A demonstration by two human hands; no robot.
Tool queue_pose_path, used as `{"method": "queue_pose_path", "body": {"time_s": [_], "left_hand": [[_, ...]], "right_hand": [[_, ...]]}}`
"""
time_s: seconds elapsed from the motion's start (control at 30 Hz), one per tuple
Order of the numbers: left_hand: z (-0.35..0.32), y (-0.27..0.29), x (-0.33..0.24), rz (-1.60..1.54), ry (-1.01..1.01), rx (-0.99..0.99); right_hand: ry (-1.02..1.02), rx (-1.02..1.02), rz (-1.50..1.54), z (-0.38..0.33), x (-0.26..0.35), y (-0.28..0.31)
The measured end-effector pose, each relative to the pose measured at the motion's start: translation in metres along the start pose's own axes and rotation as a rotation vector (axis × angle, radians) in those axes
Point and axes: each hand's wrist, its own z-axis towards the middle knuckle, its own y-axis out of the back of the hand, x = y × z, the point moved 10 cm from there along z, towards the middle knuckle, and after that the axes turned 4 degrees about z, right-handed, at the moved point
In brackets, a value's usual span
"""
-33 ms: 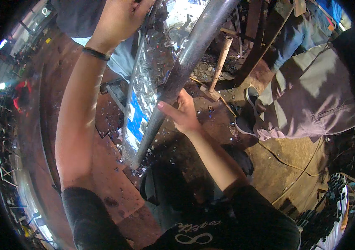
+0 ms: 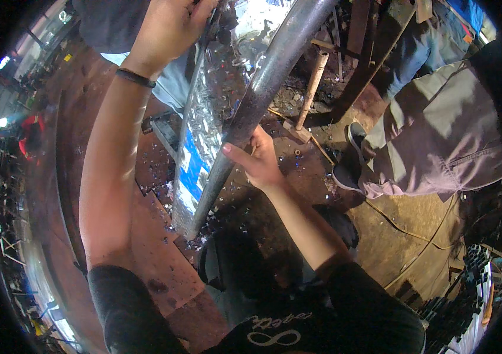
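"So, where first?"
"Slanting between 2 hands: 1 tapered metal piece [image 2: 256, 100], with crumpled clear film [image 2: 205, 112] and a blue-and-white strip [image 2: 189, 168] inside. Probably mid-handling: gripped, not set down; how much left, cannot tell."
"And the fingers?"
"Pinching the dark rim [image 2: 211, 182] with the right hand [image 2: 261, 162], thumb in front, others tucked behind. As for the left hand [image 2: 174, 26], partly cut off: cannot tell."
"Farther out?"
"To a mallet [image 2: 311, 94] on the floor [image 2: 165, 277], then a co-worker's trousers [image 2: 440, 130]."

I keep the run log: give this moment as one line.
left hand: by metal beam, grip unclear | right hand: thumb on metal beam, fingers behind | nearby: hammer, another person's shoe
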Motion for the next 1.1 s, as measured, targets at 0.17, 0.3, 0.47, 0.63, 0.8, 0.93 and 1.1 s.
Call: {"method": "queue_pose_path", "body": {"time_s": [0.17, 0.3, 0.47, 0.63, 0.8, 0.93, 1.1], "left_hand": [[0.000, 0.001, -0.020, 0.043, -0.128, 0.033], [0.004, 0.004, -0.012, 0.019, -0.026, 0.012], [0.015, 0.004, -0.029, 0.152, -0.177, 0.086], [0.016, -0.006, -0.033, 0.245, -0.334, 0.116], [0.017, -0.016, -0.041, 0.353, -0.489, 0.183], [0.029, -0.024, -0.045, 0.416, -0.491, 0.354], [0.022, -0.026, -0.041, 0.318, -0.469, 0.316]], "right_hand": [[-0.010, 0.023, 0.004, -0.001, 0.001, -0.001], [-0.021, 0.018, 0.016, -0.002, -0.001, 0.000], [-0.003, 0.023, -0.014, 0.000, 0.000, 0.001], [-0.020, 0.008, -0.049, -0.001, 0.001, 0.000], [-0.032, 0.000, -0.056, -0.002, -0.001, 0.003], [-0.063, 0.011, -0.023, 0.000, 0.000, 0.000], [0.004, 0.016, -0.061, 0.001, 0.004, 0.003]]}}
